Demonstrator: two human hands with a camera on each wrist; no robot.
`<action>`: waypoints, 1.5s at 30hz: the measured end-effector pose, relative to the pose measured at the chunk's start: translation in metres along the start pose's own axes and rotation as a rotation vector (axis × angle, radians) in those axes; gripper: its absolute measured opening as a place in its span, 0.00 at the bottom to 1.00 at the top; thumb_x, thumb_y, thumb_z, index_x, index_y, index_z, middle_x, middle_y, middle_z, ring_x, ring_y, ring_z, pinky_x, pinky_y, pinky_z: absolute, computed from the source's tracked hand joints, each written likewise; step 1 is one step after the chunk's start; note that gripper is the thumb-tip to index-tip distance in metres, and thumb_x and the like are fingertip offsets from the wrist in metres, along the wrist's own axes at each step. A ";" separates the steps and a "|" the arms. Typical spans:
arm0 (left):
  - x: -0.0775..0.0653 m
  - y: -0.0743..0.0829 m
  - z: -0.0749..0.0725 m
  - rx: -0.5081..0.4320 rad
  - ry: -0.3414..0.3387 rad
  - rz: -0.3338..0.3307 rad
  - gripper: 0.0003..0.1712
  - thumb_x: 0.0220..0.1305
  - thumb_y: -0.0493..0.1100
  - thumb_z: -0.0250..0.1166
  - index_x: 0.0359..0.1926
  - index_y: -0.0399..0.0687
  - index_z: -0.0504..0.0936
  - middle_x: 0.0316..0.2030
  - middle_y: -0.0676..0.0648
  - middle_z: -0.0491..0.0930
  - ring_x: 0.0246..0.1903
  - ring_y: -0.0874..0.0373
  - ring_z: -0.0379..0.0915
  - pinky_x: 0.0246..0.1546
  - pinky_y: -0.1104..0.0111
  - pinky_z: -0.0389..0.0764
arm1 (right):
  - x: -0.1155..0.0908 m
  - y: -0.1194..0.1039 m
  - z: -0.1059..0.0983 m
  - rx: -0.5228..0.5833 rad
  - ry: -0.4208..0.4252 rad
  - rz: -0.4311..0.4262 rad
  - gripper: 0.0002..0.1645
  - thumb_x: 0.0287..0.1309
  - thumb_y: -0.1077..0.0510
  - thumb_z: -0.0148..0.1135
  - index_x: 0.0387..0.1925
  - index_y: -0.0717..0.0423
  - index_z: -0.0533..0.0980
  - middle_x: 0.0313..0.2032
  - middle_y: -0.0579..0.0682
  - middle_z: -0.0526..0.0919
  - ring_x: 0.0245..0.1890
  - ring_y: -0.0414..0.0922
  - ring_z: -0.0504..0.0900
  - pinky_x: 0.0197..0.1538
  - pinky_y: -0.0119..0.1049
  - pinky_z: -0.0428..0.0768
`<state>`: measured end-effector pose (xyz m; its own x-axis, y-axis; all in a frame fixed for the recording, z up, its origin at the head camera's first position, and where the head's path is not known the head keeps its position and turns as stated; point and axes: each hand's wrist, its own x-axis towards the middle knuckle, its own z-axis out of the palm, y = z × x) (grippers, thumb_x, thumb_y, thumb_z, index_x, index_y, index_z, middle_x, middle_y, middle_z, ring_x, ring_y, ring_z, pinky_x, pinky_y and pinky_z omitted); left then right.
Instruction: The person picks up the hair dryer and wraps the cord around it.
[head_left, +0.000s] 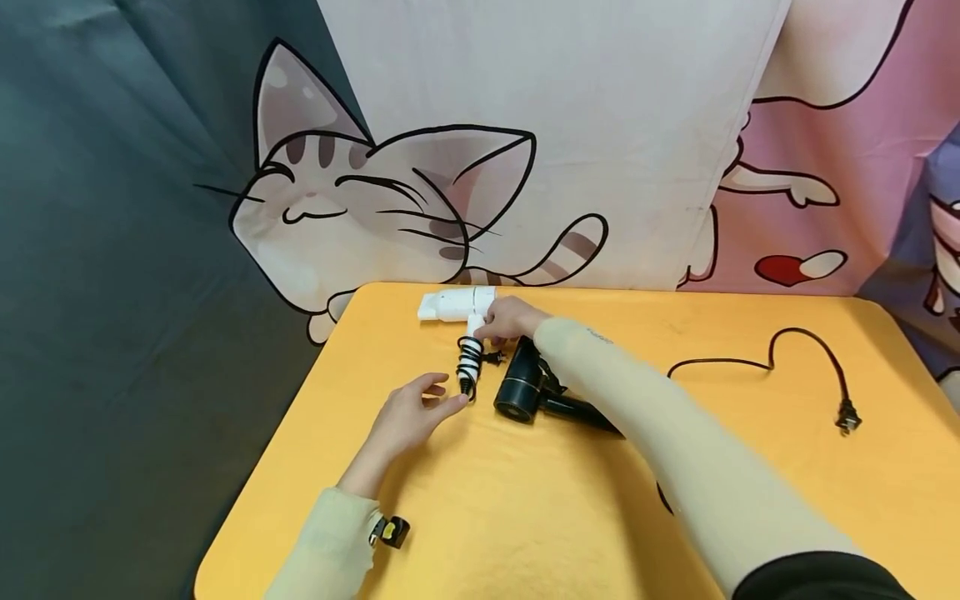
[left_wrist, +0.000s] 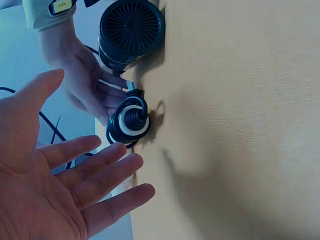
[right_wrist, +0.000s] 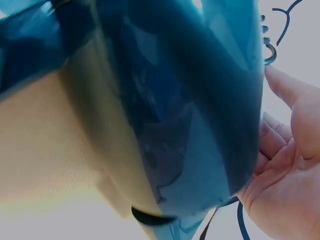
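A white hair dryer (head_left: 453, 305) lies near the far edge of the table, its black cord wound around the handle (head_left: 469, 354). My right hand (head_left: 512, 317) is at the handle just below the barrel, fingers loosely extended beside it in the left wrist view. My left hand (head_left: 408, 419) is at the handle's lower end, fingers spread and palm showing in its wrist view. A black hair dryer (head_left: 520, 387) lies under my right forearm, which hides part of it. This black dryer fills much of the right wrist view.
A black cord (head_left: 723, 361) curves over the right side of the yellow table (head_left: 525, 517) and ends in a plug (head_left: 847, 417). The white dryer's small plug (head_left: 492, 357) sticks out beside its handle. Behind the table hangs a cat-printed cloth (head_left: 637, 100).
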<state>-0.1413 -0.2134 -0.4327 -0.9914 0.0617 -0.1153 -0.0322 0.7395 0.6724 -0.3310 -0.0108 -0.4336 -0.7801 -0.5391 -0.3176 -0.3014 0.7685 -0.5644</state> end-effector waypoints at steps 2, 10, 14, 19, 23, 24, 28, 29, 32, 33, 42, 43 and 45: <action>0.004 0.003 -0.001 0.009 -0.002 0.006 0.38 0.70 0.62 0.72 0.72 0.45 0.78 0.62 0.41 0.84 0.59 0.46 0.84 0.59 0.47 0.84 | -0.005 0.001 -0.005 -0.005 0.023 -0.018 0.25 0.75 0.43 0.65 0.38 0.62 0.85 0.39 0.54 0.92 0.37 0.49 0.85 0.41 0.36 0.80; 0.018 0.014 -0.007 0.047 -0.009 0.029 0.39 0.70 0.64 0.71 0.72 0.46 0.78 0.64 0.41 0.83 0.60 0.44 0.83 0.61 0.47 0.82 | -0.029 0.017 -0.026 -0.011 0.094 -0.149 0.17 0.77 0.45 0.64 0.42 0.55 0.85 0.39 0.50 0.91 0.41 0.46 0.86 0.44 0.39 0.81; 0.028 0.022 -0.008 0.074 -0.024 0.034 0.41 0.69 0.65 0.71 0.72 0.47 0.78 0.63 0.42 0.83 0.61 0.44 0.82 0.61 0.47 0.82 | -0.048 0.030 -0.035 -0.006 0.143 -0.219 0.14 0.76 0.49 0.66 0.41 0.56 0.85 0.38 0.52 0.90 0.36 0.45 0.84 0.43 0.40 0.81; 0.043 0.036 -0.006 0.124 -0.030 0.060 0.43 0.68 0.67 0.70 0.73 0.46 0.77 0.61 0.40 0.85 0.60 0.44 0.82 0.61 0.49 0.81 | -0.078 0.047 -0.046 0.002 0.210 -0.261 0.12 0.74 0.50 0.67 0.41 0.55 0.86 0.37 0.50 0.90 0.33 0.45 0.82 0.43 0.42 0.80; 0.055 0.049 -0.001 0.157 -0.043 0.097 0.41 0.69 0.66 0.70 0.72 0.46 0.78 0.60 0.39 0.85 0.58 0.44 0.82 0.61 0.49 0.81 | -0.102 0.059 -0.051 0.028 0.228 -0.258 0.12 0.75 0.50 0.67 0.44 0.55 0.85 0.38 0.50 0.89 0.36 0.46 0.83 0.46 0.46 0.81; 0.058 0.053 0.000 0.161 -0.051 0.103 0.40 0.70 0.65 0.70 0.72 0.46 0.78 0.60 0.39 0.85 0.58 0.43 0.82 0.61 0.48 0.81 | -0.108 0.063 -0.052 0.029 0.236 -0.257 0.12 0.75 0.50 0.67 0.45 0.55 0.85 0.38 0.49 0.89 0.37 0.46 0.83 0.47 0.47 0.82; 0.068 0.066 0.008 0.166 -0.087 0.113 0.41 0.70 0.64 0.70 0.74 0.45 0.76 0.61 0.38 0.84 0.60 0.42 0.80 0.62 0.47 0.79 | -0.131 0.076 -0.053 0.040 0.241 -0.238 0.11 0.74 0.50 0.67 0.46 0.54 0.85 0.39 0.47 0.89 0.41 0.47 0.85 0.53 0.51 0.83; 0.070 0.070 0.010 0.170 -0.097 0.113 0.42 0.70 0.64 0.70 0.74 0.45 0.75 0.62 0.38 0.84 0.61 0.42 0.80 0.63 0.47 0.79 | -0.137 0.080 -0.053 0.041 0.241 -0.234 0.11 0.74 0.50 0.67 0.47 0.53 0.85 0.39 0.46 0.89 0.43 0.47 0.86 0.54 0.52 0.83; 0.076 0.078 0.017 0.198 -0.124 0.118 0.44 0.70 0.65 0.70 0.76 0.45 0.73 0.63 0.39 0.83 0.62 0.43 0.79 0.63 0.48 0.79 | -0.154 0.088 -0.051 0.042 0.242 -0.221 0.12 0.74 0.49 0.68 0.47 0.52 0.86 0.39 0.44 0.90 0.45 0.47 0.87 0.58 0.54 0.83; 0.077 0.080 0.019 0.210 -0.132 0.118 0.44 0.71 0.65 0.69 0.76 0.44 0.72 0.63 0.39 0.83 0.62 0.43 0.79 0.63 0.49 0.80 | -0.159 0.090 -0.050 0.039 0.246 -0.216 0.12 0.74 0.49 0.68 0.47 0.52 0.86 0.39 0.43 0.90 0.46 0.47 0.87 0.59 0.54 0.83; 0.089 0.095 0.042 0.290 -0.157 0.097 0.48 0.71 0.66 0.68 0.79 0.42 0.68 0.65 0.38 0.81 0.60 0.42 0.80 0.61 0.47 0.81 | -0.206 0.111 -0.041 0.034 0.285 -0.174 0.13 0.74 0.48 0.68 0.48 0.53 0.86 0.41 0.43 0.90 0.47 0.46 0.88 0.56 0.55 0.85; 0.090 0.096 0.044 0.305 -0.156 0.092 0.48 0.71 0.67 0.68 0.79 0.42 0.68 0.65 0.38 0.81 0.60 0.42 0.81 0.61 0.47 0.81 | -0.212 0.114 -0.040 0.029 0.289 -0.173 0.13 0.74 0.48 0.69 0.48 0.53 0.86 0.41 0.42 0.90 0.47 0.46 0.88 0.57 0.55 0.84; 0.092 0.097 0.050 0.325 -0.154 0.081 0.49 0.71 0.67 0.68 0.79 0.42 0.67 0.65 0.38 0.81 0.59 0.41 0.81 0.61 0.47 0.81 | -0.222 0.119 -0.036 0.021 0.295 -0.169 0.13 0.74 0.48 0.68 0.48 0.52 0.86 0.40 0.40 0.89 0.46 0.44 0.87 0.57 0.56 0.84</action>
<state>-0.2290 -0.1028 -0.4143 -0.9576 0.2103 -0.1968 0.1118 0.9012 0.4188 -0.2130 0.2124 -0.4028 -0.8457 -0.5334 0.0142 -0.4314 0.6678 -0.6066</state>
